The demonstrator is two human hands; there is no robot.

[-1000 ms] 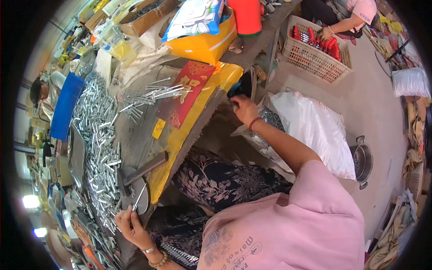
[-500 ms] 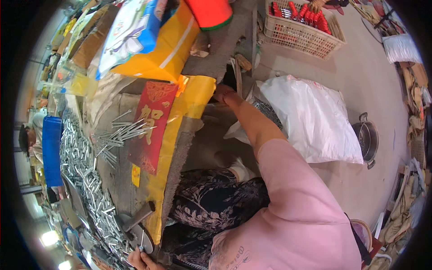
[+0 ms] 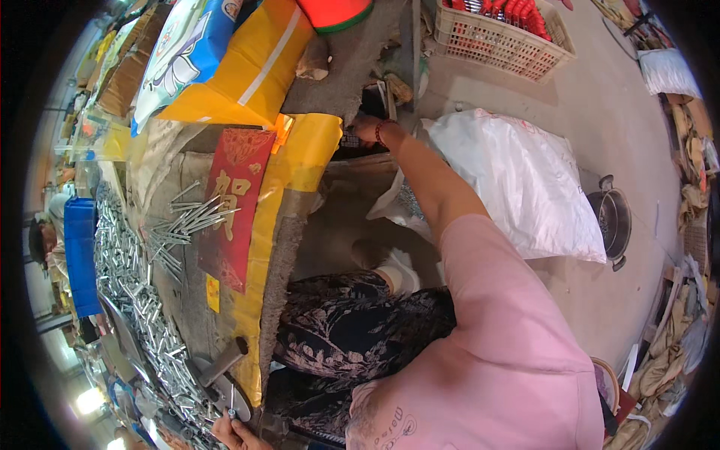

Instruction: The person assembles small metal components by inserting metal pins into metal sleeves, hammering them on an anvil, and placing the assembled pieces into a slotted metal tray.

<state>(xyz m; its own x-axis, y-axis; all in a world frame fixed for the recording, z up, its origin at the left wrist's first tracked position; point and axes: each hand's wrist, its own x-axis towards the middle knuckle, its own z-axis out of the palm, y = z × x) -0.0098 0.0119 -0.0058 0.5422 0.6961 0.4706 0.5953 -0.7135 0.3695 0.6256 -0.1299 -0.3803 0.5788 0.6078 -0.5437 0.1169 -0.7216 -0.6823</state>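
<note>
My left hand (image 3: 235, 433), low at the left, pinches a slim silver metal pin (image 3: 232, 401) upright between thumb and finger. It is beside a dark round plate (image 3: 238, 397), across which lies a short metal bar (image 3: 223, 363) with a thick dark end. My right arm stretches away across the middle. My right hand (image 3: 367, 129), with a red bead bracelet (image 3: 379, 132) at its wrist, reaches into a dark gap under the bench edge. Its fingers are mostly hidden there. Many loose silver metal pins (image 3: 142, 300) lie heaped along the bench's left side.
A red card (image 3: 238, 206) with gold markings and yellow sheeting (image 3: 300, 161) cover the bench. Several pins (image 3: 191, 225) lie partly over the card. A yellow-and-blue bag (image 3: 247, 71) stands beyond. On the floor are a white sack (image 3: 517, 187), a metal pot (image 3: 615, 217) and a crate (image 3: 502, 45) of red-handled tools.
My right hand has moved slightly left and farther away, into the gap. The view has shifted a little. A hand over the crate has gone from view. My left hand keeps its pinch.
</note>
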